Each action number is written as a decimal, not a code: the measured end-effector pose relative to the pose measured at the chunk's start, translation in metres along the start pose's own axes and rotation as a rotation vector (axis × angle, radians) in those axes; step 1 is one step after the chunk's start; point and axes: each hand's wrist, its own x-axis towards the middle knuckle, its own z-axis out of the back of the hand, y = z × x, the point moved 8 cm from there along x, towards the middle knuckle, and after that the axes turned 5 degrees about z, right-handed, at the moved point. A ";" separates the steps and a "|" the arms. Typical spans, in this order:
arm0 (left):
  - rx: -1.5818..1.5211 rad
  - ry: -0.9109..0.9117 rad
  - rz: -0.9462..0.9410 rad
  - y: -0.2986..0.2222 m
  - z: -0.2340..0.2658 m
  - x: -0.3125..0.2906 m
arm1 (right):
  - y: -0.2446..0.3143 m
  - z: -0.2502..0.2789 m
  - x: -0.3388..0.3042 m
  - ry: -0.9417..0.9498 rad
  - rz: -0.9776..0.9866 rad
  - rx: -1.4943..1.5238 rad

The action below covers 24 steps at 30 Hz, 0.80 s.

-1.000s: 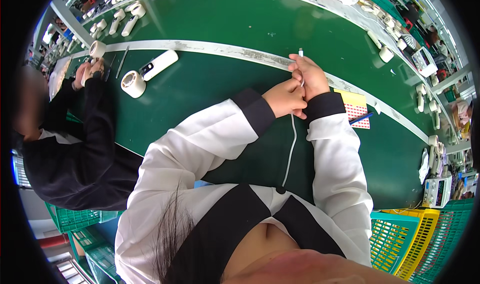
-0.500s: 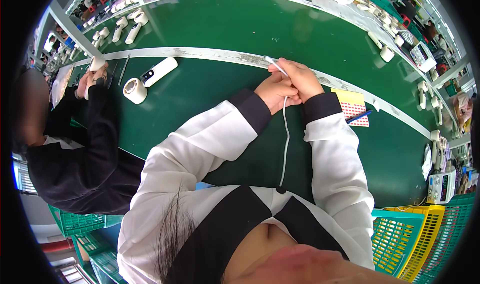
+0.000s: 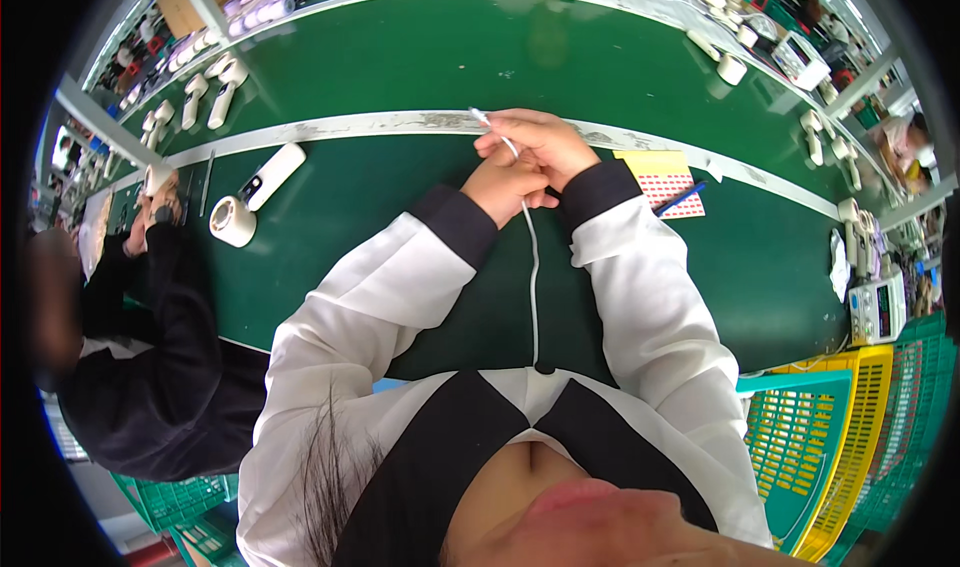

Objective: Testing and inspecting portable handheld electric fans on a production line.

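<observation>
A white cable (image 3: 533,287) runs from near my chest up over the green bench and through both hands. My left hand (image 3: 500,189) is closed around it. My right hand (image 3: 552,149) lies just beyond and right of the left, its fingers pinching the cable near its end. The pale connector tip (image 3: 478,116) pokes out past the right fingertips, over the bench's white rail. Both hands touch each other, so part of the cable between them is hidden.
Left of my hands lies a white handheld device with a round head (image 3: 233,223). To the right, a blue pen (image 3: 682,199) rests on a sheet of red labels (image 3: 668,189). A co-worker's hands (image 3: 155,212) hold a white part at far left. Crates (image 3: 800,447) stand at lower right.
The whole view has shifted, so the bench, pen and hands sit further left in it. My left fingers have moved a little up the cable toward the right hand.
</observation>
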 end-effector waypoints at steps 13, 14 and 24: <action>-0.045 0.103 0.033 0.004 0.001 0.002 | 0.007 0.020 0.004 -0.029 0.177 0.173; -0.070 0.082 0.028 0.003 0.003 0.002 | 0.007 0.021 0.006 -0.022 0.200 0.173; -0.292 0.070 0.060 0.009 0.014 0.008 | -0.001 0.027 0.011 -0.087 0.193 -0.265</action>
